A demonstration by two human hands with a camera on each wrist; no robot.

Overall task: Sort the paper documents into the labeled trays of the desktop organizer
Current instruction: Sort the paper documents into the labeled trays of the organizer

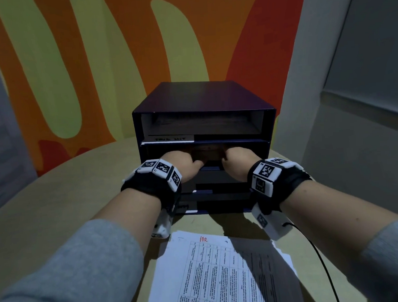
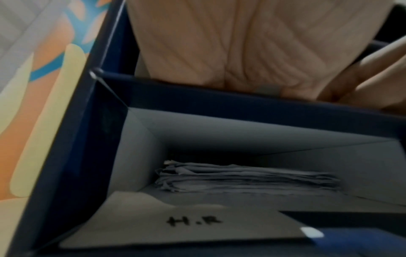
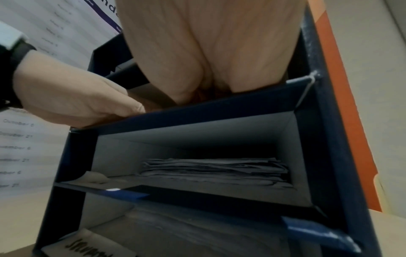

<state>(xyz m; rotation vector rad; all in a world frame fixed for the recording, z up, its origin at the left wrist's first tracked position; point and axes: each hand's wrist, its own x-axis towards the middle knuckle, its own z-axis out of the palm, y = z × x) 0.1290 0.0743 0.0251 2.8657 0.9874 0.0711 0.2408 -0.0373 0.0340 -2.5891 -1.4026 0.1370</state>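
Note:
A dark blue desktop organizer (image 1: 201, 96) with stacked trays stands on the round table. Both hands reach into its second slot from the top. My left hand (image 1: 182, 162) is in on the left and my right hand (image 1: 236, 160) on the right, thumbs at the shelf's front edge. The fingers are hidden inside, and I cannot see what they touch. Below the palm of the left hand (image 2: 241, 43), the tray labelled "H.R" (image 2: 193, 221) holds a stack of papers (image 2: 246, 177). A pile of printed documents (image 1: 216, 274), the top sheet marked "HR" in red, lies on the table.
The top tray carries a white label (image 1: 169, 138) that I cannot read. The bottom tray has a handwritten label (image 3: 87, 247) and papers inside. A black cable (image 1: 324, 267) runs from my right wrist across the beige table (image 1: 56, 208). An orange and yellow wall stands behind.

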